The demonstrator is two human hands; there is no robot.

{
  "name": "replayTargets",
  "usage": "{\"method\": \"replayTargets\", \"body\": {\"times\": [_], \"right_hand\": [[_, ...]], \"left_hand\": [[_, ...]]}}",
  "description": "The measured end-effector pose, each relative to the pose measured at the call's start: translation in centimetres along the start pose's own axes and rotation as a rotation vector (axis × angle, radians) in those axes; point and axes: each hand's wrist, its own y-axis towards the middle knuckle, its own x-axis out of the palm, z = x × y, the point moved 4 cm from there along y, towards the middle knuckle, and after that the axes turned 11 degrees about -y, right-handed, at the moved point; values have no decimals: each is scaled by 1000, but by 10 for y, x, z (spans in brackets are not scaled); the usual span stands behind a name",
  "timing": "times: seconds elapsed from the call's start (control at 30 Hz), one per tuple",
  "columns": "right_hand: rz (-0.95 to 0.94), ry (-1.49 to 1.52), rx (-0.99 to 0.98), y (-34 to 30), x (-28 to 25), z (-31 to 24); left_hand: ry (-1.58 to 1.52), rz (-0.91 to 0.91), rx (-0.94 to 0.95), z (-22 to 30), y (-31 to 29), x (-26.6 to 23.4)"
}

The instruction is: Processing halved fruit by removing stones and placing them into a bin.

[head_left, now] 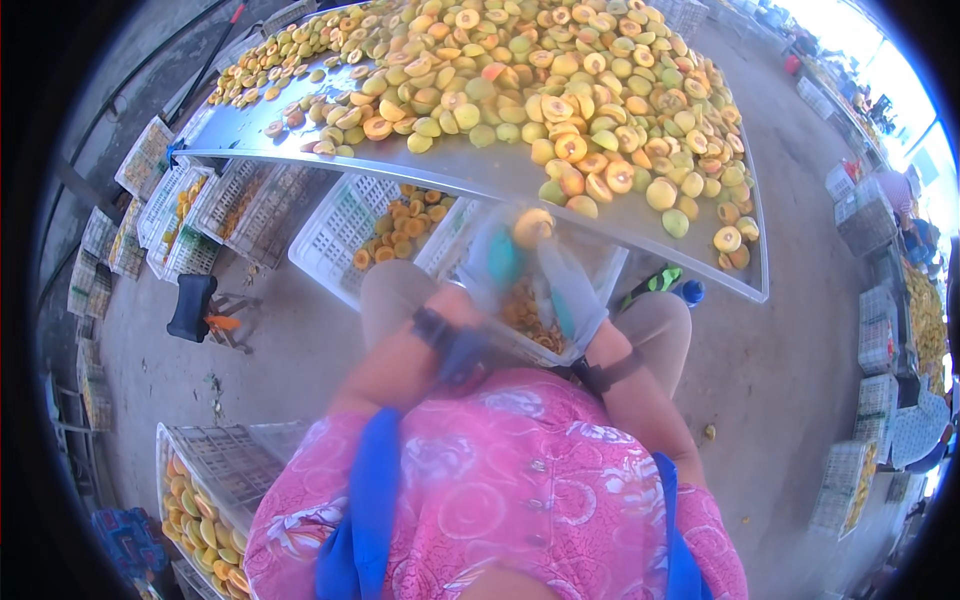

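Between my two gloved hands, just below the table's front edge, is a yellow-orange peach [533, 228]. My left hand [492, 262], in a pale glove with a teal patch, is closed against its left side. The fingers of my right hand [568, 292], gloved the same way, are closed at its lower right. Motion blurs both hands, so the exact finger placement is unclear. Under them, between my knees, stands a white crate [607, 270] with small orange-brown pieces [530, 315] in it. Many halved peaches [590, 90] are heaped on the metal table [440, 165] ahead.
Left of my knees, a white crate [325, 235] holds peach halves [405, 225]. More crates [240, 210] line the left side, near a small black-topped stool [192, 308]. A crate of peach pieces [225, 465] stands behind my left arm. A blue-capped bottle [690, 292] is by my right knee.
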Motion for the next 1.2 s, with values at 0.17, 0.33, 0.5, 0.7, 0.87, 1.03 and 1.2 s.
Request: {"method": "replayTargets", "body": {"times": [0.17,0.33,0.5,0.7,0.87,1.03,1.2], "right_hand": [[31,-65,67,-2,2,0],[-2,-78,65,-1,1,5],[-15,-93,17,8,-2,18],[-156,-39,234,-17,1,4],[-82,-64,32,-3,8,17],[-215,52,76,-12,1,12],[-280,3,160,-18,2,4]], "left_hand": [[517,-53,207,2,-4,7],[438,-16,202,-6,-3,7],[202,46,179,-19,9,-19],[19,70,36,-11,-7,25],[573,201,332,-5,-1,6],[367,152,119,0,-13,36],[454,105,120,0,-13,33]]}}
